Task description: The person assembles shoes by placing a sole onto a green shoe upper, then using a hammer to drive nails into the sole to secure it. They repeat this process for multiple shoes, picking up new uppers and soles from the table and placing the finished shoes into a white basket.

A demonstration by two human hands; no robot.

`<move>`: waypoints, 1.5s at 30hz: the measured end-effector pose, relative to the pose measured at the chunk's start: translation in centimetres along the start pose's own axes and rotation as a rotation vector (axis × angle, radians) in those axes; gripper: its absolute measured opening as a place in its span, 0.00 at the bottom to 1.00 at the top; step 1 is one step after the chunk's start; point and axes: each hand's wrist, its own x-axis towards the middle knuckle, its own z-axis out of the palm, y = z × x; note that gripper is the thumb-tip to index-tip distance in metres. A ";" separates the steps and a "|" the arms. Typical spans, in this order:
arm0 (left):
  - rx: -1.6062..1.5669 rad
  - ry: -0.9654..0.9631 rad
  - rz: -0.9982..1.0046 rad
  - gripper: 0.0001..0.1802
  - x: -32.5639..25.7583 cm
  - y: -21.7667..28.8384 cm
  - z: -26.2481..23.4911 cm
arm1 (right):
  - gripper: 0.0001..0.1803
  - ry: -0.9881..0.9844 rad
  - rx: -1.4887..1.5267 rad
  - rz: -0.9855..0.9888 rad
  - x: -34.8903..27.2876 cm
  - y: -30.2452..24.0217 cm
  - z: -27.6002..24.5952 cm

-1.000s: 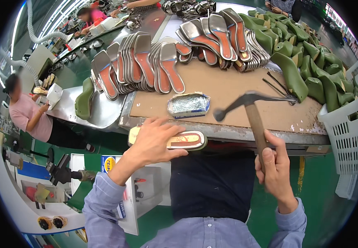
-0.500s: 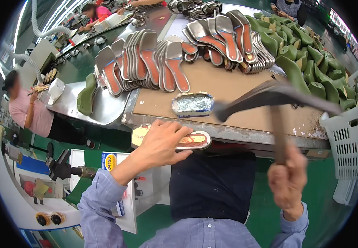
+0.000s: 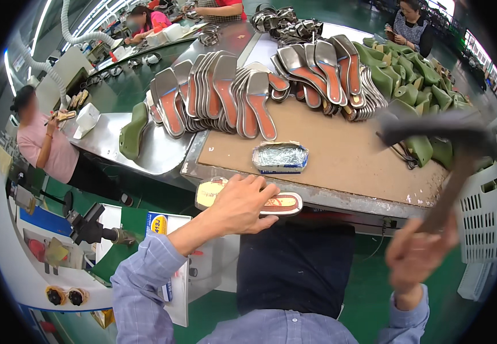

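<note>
My left hand (image 3: pixel 241 203) is closed over the middle of an insole (image 3: pixel 287 202), thumb along its near side and fingers across the top. The piece has a yellow and brown face with a pale rim and lies crosswise at the table's front edge. What is beneath it is hidden. My right hand (image 3: pixel 421 252) grips the wooden handle of a hammer (image 3: pixel 444 198), raised at the right, apart from the insole. Motion blurs its dark head. Just beyond my left hand sits a small open box (image 3: pixel 281 158) of silvery bits, too small to make out.
Rows of brown-and-silver insoles (image 3: pixel 224 94) stand on the brown tabletop (image 3: pixel 328 163). Green shoe lasts (image 3: pixel 412 80) are heaped at the right behind a white basket (image 3: pixel 483 212). A single green last (image 3: pixel 133 133) rests on a metal tray (image 3: pixel 165 152). Other people work farther back.
The hammer has swung to the right and its head has risen, with my right hand moving rightward. My left hand still holds the insole; the whole view has shifted slightly.
</note>
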 end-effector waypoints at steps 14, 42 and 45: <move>0.039 -0.262 -0.053 0.35 2.7 0.5 -0.5 | 0.29 -0.352 -0.845 0.182 -2.9 12.6 3.4; -0.428 1.496 -1.167 0.34 -17.5 -19.1 6.9 | 0.22 -0.305 -0.804 0.232 -5.3 16.3 4.0; -0.423 1.328 -1.285 0.47 -15.5 -20.9 6.4 | 0.21 -0.303 -0.813 0.235 -5.6 16.1 3.7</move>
